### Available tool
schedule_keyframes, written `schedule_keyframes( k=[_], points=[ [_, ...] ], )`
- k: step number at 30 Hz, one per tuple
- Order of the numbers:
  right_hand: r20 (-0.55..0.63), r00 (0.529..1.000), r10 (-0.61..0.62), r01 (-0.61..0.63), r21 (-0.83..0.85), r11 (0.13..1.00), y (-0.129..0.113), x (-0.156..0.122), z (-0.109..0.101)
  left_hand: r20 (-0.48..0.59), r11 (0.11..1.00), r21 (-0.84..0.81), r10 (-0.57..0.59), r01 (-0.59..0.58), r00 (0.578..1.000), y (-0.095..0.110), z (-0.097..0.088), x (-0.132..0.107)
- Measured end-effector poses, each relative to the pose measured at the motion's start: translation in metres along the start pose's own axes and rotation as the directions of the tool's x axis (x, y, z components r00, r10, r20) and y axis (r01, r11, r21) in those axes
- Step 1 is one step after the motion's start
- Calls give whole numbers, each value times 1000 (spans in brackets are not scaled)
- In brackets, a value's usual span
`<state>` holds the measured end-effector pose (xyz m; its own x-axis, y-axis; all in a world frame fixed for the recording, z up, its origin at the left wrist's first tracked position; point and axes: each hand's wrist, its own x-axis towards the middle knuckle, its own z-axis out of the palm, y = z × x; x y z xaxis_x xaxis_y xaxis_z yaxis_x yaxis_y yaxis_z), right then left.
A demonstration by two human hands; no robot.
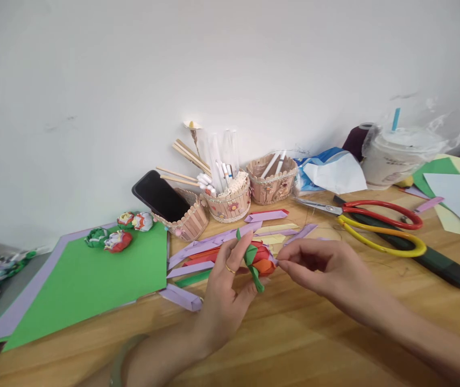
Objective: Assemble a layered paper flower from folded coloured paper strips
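My left hand (230,285) is wrapped round a folded paper flower (262,259) with red and orange petals and green leaf-like pieces, held above the table. At the flower's right end a small pale purple tip shows. There my right hand (326,269) pinches with thumb and forefinger; whether it grips the tip or something thinner cannot be made out. Behind and beside the hands lie folded purple paper strips (181,297), with red, yellow and green ones among them.
Green paper sheets (104,285) lie at left, bearing several small paper flowers (118,240). Wooden-stick baskets (230,207) stand along the wall, one holding a phone (161,196). Red-and-yellow-handled scissors (379,226) rest across a black-handled tool (443,266), near a lidded cup (395,156).
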<state>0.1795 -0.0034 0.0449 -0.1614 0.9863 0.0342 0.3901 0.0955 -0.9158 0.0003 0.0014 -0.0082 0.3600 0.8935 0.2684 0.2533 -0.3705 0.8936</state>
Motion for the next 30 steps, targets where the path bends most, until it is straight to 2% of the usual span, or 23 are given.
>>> schedule_keyframes(
  k=[4, 6, 10, 14, 16, 30],
  points=[
    [239, 958, 157, -204, 185, 961, 2, 6, -6, 8, 1000, 1, 14, -14, 1000, -2, 0, -1],
    [291, 940, 179, -249, 226, 942, 3, 7, -7, 9, 1000, -5, 16, -15, 1000, -2, 0, -1],
    [249, 950, 187, -237, 186, 954, 3, 6, -6, 5, 999, -31, -14, 14, 1000, -2, 0, -2],
    [107, 992, 73, -81, 77, 994, 3, 1, -1, 4, 999, -27, -26, 26, 1000, 0, 1, -1],
    [90, 995, 43, -48, 62, 997, 3, -1, 0, 10, 1000, -21, -13, 13, 1000, 0, 1, 0],
    [204, 961, 188, -236, 243, 941, 5, 5, -6, 22, 1000, -4, 25, -25, 999, -3, 0, -5]
  ],
)
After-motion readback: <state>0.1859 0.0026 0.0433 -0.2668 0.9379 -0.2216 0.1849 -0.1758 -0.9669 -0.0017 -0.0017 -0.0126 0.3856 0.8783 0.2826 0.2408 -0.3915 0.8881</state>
